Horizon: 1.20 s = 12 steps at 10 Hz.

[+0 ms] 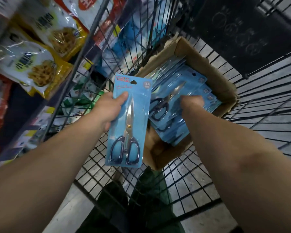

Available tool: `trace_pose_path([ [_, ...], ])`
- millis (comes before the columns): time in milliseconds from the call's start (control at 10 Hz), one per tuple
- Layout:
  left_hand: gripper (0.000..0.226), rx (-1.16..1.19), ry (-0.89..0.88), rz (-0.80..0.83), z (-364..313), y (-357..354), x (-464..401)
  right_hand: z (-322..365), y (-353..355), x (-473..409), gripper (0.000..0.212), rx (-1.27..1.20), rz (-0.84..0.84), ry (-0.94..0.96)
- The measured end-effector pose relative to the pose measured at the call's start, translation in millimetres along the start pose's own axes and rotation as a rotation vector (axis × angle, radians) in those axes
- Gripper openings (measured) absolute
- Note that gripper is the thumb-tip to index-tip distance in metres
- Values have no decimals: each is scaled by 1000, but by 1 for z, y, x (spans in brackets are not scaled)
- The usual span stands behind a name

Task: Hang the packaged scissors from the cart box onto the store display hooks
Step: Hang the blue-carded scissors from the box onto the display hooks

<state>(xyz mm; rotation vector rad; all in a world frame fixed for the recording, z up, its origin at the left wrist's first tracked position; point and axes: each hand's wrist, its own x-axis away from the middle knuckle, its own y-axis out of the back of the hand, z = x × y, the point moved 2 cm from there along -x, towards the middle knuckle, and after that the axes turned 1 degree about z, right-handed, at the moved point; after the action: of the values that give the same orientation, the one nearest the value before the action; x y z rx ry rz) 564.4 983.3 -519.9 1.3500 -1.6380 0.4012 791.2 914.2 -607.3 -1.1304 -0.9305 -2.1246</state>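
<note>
My left hand (110, 109) grips one blue-carded pack of scissors (129, 121) by its left edge, thumb on the front, held upright above the cart. My right hand (191, 102) reaches into the cardboard box (213, 71) in the wire cart and its curled fingers take hold of the top pack of scissors (168, 98) on a stack of several like packs. The fingertips are hidden behind the hand. No display hooks are in view.
The wire cart (200, 179) surrounds the box. Snack bags (39, 64) hang on a shelf at the left, with a metal upright (71, 79) between them and the cart. A dark board (247, 36) stands at the cart's far right. My legs show below.
</note>
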Motion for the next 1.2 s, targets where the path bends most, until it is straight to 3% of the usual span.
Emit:
trace_pose_path([
  [200,22,-16,-1,29,7,5,11,-8,19,17,41,-112,-165,28],
  [300,19,-15,-37,45,7,12,29,-13,33,43,38,-120,-180,138],
  [400,36,20,-75,77,4,27,54,-21,45,76,36,-115,-136,216],
  [500,77,34,-163,139,-1,53,82,-25,47,134,37,-51,-48,264],
  [600,45,86,-260,207,-8,86,121,-31,41,187,38,-83,-11,332],
  [700,24,113,-343,233,-2,132,157,-39,27,272,26,-103,2,435],
  [1000,12,264,-435,189,56,253,235,-97,-23,425,24,92,103,711],
  [1200,23,406,-503,96,120,303,272,-152,-49,485,32,305,223,864],
])
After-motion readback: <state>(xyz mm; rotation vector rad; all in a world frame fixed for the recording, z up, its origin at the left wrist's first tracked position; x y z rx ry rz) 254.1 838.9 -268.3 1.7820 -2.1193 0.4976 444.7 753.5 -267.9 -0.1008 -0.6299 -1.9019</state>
